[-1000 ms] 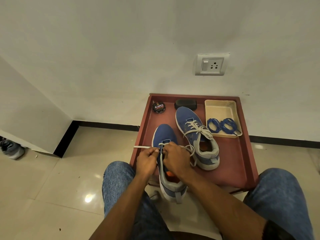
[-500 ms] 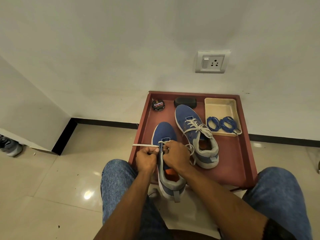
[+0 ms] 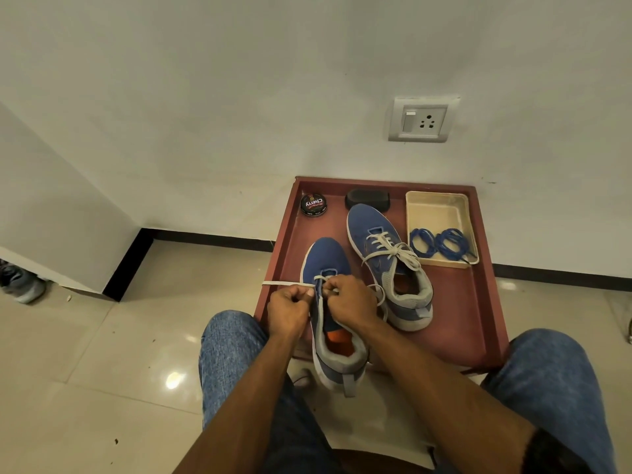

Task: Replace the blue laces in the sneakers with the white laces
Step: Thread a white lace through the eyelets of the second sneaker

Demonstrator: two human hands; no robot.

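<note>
Two hands meet low in the frame's centre over the near sneaker (image 3: 328, 268), whose heel hangs past the front edge of the red tray (image 3: 458, 302). The left hand (image 3: 289, 307) has its fingers curled, pinching a white lace (image 3: 287, 284) that runs out flat to the left. The right hand (image 3: 349, 299) curls over the eyelets, pinching the lace there. Right of it lies the second sneaker (image 3: 379, 248), white laces tied in a bow. Further back, at right, a cream tub (image 3: 436, 208) holds the coiled blue laces (image 3: 441, 242). At the tray's far edge sit a black block (image 3: 367, 199) and a round tin (image 3: 313, 204) reading "Cherry".
</note>
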